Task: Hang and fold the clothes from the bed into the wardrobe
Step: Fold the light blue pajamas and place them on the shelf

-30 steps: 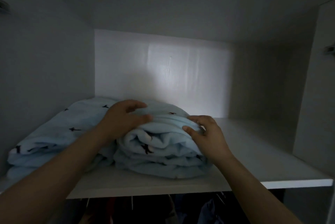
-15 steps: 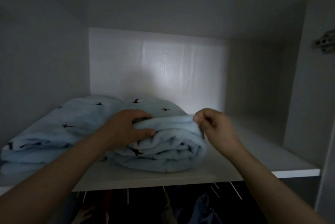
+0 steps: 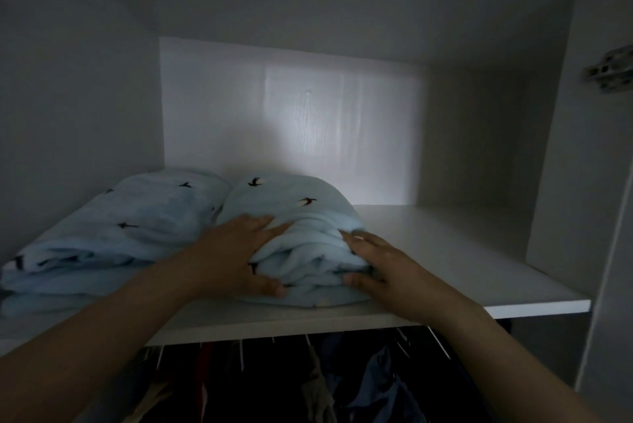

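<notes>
A folded light-blue garment with small dark bird prints (image 3: 291, 203) lies on the white wardrobe shelf (image 3: 462, 251). My left hand (image 3: 236, 251) lies on its left front, fingers stretched over the top and thumb low against the folds. My right hand (image 3: 380, 268) presses its right front edge with straight fingers. A second folded light-blue piece with the same print (image 3: 113, 231) lies beside it on the left, touching it.
The shelf's right half is bare up to the side panel (image 3: 561, 148), which carries a metal door hinge (image 3: 608, 70). Below the shelf edge, dark clothes on hangers (image 3: 342, 381) fill the hanging space. The back wall (image 3: 291, 114) stands close behind the piles.
My right hand has let go of the pinched top fold and now lies flat against the bundle's right front. My left hand has spread its fingers over the top. The bundle sits a little flatter.
</notes>
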Tool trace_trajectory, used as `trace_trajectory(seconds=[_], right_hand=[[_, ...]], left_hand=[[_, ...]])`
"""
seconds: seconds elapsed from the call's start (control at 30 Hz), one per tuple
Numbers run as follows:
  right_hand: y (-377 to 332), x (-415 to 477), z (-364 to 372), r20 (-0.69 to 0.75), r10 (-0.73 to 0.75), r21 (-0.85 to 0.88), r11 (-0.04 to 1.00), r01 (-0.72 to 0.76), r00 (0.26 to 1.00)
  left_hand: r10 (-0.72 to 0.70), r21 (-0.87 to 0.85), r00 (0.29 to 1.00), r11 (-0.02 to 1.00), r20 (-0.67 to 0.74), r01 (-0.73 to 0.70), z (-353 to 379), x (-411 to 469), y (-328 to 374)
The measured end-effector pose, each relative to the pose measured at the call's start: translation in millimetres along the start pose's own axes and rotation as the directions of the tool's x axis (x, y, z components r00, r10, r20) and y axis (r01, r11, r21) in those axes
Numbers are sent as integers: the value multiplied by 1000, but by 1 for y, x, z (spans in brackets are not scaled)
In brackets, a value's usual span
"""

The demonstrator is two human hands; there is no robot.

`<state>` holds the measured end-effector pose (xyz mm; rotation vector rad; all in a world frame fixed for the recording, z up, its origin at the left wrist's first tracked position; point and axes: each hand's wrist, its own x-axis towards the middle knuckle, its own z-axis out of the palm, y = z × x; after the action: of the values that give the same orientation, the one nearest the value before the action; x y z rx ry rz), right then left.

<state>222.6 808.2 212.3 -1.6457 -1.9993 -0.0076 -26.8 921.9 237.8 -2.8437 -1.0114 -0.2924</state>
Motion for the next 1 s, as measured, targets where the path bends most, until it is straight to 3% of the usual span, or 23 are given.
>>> trace_trajectory(seconds=[0.27, 0.47, 0.67, 1.0], right_hand=[[0, 56, 15, -5, 13, 32, 999, -13, 1000], [11, 104, 31, 86, 88, -14, 996, -87, 992], [18, 144, 45, 134, 63, -33, 998, -59, 989], [34, 172, 59, 121, 76, 2, 997, -77, 990]], left_hand=[[2, 42, 999, 999, 42, -4, 14, 47, -46], [-42, 69, 999, 997, 17, 40, 24, 75, -81], [-106, 69, 994, 992, -21, 107, 30, 93, -108], [-108, 65, 992, 992, -63, 113, 36, 120, -134]])
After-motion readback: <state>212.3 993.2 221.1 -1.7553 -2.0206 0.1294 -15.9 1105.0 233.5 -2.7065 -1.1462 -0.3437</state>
